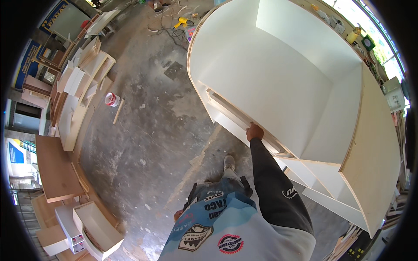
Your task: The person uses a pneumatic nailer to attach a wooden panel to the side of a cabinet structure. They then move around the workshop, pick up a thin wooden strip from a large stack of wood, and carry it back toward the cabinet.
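A large white-lined cabinet [287,74] with bare wooden edges stands to my right, its open compartments facing me. Along its front edge lies a long, narrow wooden frame [226,103]. My right hand [254,131] is closed at that frame's near rail, its arm in a dark sleeve stretched forward. The fingertips are partly hidden. Only a small part of my left hand [177,214] shows, low beside my body; its fingers cannot be made out.
On the concrete floor [143,126] stand a white-and-red bucket [112,99] and a wooden stick [118,112]. Unfinished cabinet pieces and boards [82,95] line the left. A drawer box [98,226] lies lower left. A yellow power tool [183,21] with cables lies ahead.
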Tool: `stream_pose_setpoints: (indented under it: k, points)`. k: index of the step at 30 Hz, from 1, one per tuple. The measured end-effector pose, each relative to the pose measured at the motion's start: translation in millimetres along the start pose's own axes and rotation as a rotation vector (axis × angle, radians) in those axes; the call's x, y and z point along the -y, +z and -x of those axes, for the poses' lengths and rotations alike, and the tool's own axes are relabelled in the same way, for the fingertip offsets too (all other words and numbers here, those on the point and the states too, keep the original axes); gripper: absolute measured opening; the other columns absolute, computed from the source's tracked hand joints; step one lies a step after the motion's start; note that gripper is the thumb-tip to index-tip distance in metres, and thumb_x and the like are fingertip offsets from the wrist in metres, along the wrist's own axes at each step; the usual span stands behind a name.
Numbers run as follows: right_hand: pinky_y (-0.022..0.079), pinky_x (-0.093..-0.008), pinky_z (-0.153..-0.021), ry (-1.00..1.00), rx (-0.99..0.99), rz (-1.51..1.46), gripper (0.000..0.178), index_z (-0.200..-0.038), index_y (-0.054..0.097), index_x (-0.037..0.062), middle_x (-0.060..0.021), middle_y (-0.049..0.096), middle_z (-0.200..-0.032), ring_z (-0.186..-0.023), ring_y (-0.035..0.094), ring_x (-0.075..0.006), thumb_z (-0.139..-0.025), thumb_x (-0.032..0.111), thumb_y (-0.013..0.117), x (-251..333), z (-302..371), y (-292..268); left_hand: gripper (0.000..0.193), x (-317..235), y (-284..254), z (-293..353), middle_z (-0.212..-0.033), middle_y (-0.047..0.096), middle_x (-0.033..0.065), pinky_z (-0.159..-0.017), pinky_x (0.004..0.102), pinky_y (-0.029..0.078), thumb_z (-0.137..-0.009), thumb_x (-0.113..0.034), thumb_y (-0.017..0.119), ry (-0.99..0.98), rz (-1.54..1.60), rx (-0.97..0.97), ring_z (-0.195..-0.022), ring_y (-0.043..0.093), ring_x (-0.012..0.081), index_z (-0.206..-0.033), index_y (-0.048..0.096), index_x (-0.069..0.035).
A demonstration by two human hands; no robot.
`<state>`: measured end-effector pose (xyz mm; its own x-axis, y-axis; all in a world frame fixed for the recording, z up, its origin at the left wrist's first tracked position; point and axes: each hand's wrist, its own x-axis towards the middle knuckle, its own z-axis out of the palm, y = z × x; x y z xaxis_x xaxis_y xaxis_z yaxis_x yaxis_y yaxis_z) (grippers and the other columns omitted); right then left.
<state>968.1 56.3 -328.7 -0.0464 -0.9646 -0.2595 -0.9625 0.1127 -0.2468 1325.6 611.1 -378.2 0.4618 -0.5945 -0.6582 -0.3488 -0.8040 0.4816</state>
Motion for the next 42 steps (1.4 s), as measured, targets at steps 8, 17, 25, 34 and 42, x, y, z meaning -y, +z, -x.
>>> stream_pose_setpoints:
  k: [8, 17, 25, 34, 42]
  points:
    - [0.05, -0.0442, -0.073, -0.133, 0.082, -0.013, 0.033, -0.104, 0.062, 0.0106, -0.0122, 0.067, -0.086, -0.084, 0.064, -0.0304, -0.081, 0.033, 0.064, 39.8, 92.8, 19.7, 0.025, 15.5, 8.8, -48.2, -0.083, 0.068, 0.0115, -0.066, 0.0383, 0.054, -0.08, -0.022, 0.062, 0.145, 0.033, -0.1, -0.079, 0.067, 0.0263, -0.095, 0.068, -0.003]
    - [0.05, -0.0469, -0.071, -0.204, 0.153, 0.01, 0.022, -0.093, 0.06, 0.0062, -0.0141, 0.066, -0.083, -0.082, 0.064, -0.0326, -0.08, 0.024, 0.057, 50.8, 190.4, 43.5, 0.028, -85.8, -55.4, -58.2, -0.083, 0.067, 0.0121, -0.058, 0.0302, 0.053, -0.078, -0.013, 0.066, 0.148, 0.401, -0.043, -0.067, 0.065, 0.0191, -0.101, 0.064, 0.002]
    - [0.049, -0.0482, -0.068, -0.231, 0.067, -0.066, 0.03, -0.095, 0.055, 0.0025, -0.0188, 0.065, -0.079, -0.077, 0.063, -0.0371, -0.078, 0.025, 0.064, 104.0, 283.9, -0.9, 0.024, -35.0, -116.3, -116.7, -0.084, 0.066, 0.0112, -0.053, 0.028, 0.051, -0.084, -0.01, 0.061, 0.171, 0.676, 0.03, -0.068, 0.066, 0.0185, -0.104, 0.058, 0.004]
    - [0.047, -0.0458, -0.064, -0.395, 0.048, -0.066, 0.035, -0.086, 0.056, -0.0001, -0.02, 0.062, -0.073, -0.073, 0.061, -0.041, -0.073, 0.028, 0.073, 139.7, 368.1, -87.9, 0.021, -41.0, -175.0, -83.8, -0.086, 0.066, 0.0101, -0.06, 0.0277, 0.051, -0.084, -0.007, 0.06, 0.233, 0.708, 0.005, -0.07, 0.065, 0.0168, -0.103, 0.06, 0.002]
    - [0.05, -0.0332, -0.074, -0.528, 0.51, -0.476, 0.035, -0.101, 0.064, -0.0019, -0.016, 0.069, -0.089, -0.081, 0.066, -0.0225, -0.072, 0.016, 0.075, 184.2, 460.3, -74.6, 0.029, -76.8, -226.2, 101.6, -0.103, 0.062, 0.0135, -0.084, 0.0404, 0.048, -0.078, -0.005, 0.061, 0.933, 0.446, -0.442, -0.095, 0.06, 0.0332, -0.106, 0.059, -0.005]
